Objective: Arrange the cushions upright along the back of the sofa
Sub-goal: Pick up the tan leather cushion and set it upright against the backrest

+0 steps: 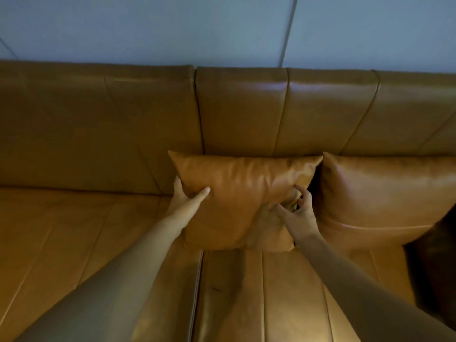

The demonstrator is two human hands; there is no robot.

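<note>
A tan leather cushion [241, 188] stands upright in the middle, leaning on the sofa back [241, 107]. My left hand [185, 196] grips its left edge, thumb on the front face. My right hand [299, 206] pinches the leather near the cushion's lower right side, fingers bent around a fold. A second tan cushion [385, 193] stands upright just to the right, its left corner close to the first one, with a dark gap between them.
The sofa seat [74, 230] stretches left and toward me, with a seam between seat sections below the held cushion. A grey-blue wall [222, 28] rises behind the sofa. A dark shape [439, 255] sits at the right edge.
</note>
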